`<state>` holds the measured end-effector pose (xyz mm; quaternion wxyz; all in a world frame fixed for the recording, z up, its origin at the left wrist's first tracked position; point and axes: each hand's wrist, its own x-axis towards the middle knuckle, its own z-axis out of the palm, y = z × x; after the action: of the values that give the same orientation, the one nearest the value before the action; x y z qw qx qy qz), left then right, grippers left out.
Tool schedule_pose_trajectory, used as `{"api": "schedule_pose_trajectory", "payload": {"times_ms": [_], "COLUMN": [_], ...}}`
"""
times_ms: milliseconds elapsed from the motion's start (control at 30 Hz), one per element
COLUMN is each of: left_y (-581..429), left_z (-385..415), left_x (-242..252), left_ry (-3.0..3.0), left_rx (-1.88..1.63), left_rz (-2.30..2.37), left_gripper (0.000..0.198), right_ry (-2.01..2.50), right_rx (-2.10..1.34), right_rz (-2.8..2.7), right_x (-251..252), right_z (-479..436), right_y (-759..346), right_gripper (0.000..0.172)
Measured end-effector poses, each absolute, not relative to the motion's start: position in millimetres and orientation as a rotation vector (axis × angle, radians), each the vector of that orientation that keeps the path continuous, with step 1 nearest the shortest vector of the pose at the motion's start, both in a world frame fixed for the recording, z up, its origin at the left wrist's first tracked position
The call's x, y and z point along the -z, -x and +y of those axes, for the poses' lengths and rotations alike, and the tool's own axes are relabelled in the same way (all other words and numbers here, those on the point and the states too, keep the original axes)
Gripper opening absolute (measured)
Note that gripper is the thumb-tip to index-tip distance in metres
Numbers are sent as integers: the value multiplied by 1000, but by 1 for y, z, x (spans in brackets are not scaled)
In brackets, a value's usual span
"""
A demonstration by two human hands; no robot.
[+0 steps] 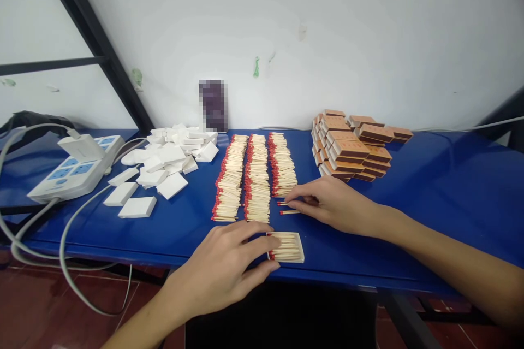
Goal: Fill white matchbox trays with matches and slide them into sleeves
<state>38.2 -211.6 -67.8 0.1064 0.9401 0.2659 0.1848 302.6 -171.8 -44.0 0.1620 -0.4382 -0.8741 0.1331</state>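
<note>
My left hand grips a small white matchbox tray near the desk's front edge, thumb and fingers on its sides and a fingertip over the matches. Red-headed matches lie side by side in the tray. Beyond it, my right hand has thumb and forefinger closed on a match on the desk; the fingertips hide part of it. Another loose match lies just below. Three long rows of matches stretch toward the wall: a left row, a middle row and a shorter right row.
White empty-looking trays are heaped at the left. Brown matchbox sleeves are stacked at the right. A power strip with white cables sits far left on the blue desk. A pixelated phone-like object leans against the wall.
</note>
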Motion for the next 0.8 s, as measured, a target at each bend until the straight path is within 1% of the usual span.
{"api": "schedule_pose_trajectory", "payload": {"times_ms": [233,400,667,800], "left_y": [-38,-39,-38,-38], "left_z": [-211,-210,-212,-212], "left_x": [68,68,68,68], "left_ry": [-2766,-2759,-2770,-2769], "left_rx": [-540,-531,-538,-546], "left_rz": [779,781,780,782], "left_gripper": [24,25,25,25], "right_ry": [1305,1291,1354,1361], "right_rx": [-452,-479,-82,16], "right_rz": [-2479,-2482,-2405,-2422], "right_x": [43,40,49,55], "right_z": [-173,-176,-169,-165], "right_y": [-301,-301,-305,-304], "right_gripper": [22,24,19,18]}}
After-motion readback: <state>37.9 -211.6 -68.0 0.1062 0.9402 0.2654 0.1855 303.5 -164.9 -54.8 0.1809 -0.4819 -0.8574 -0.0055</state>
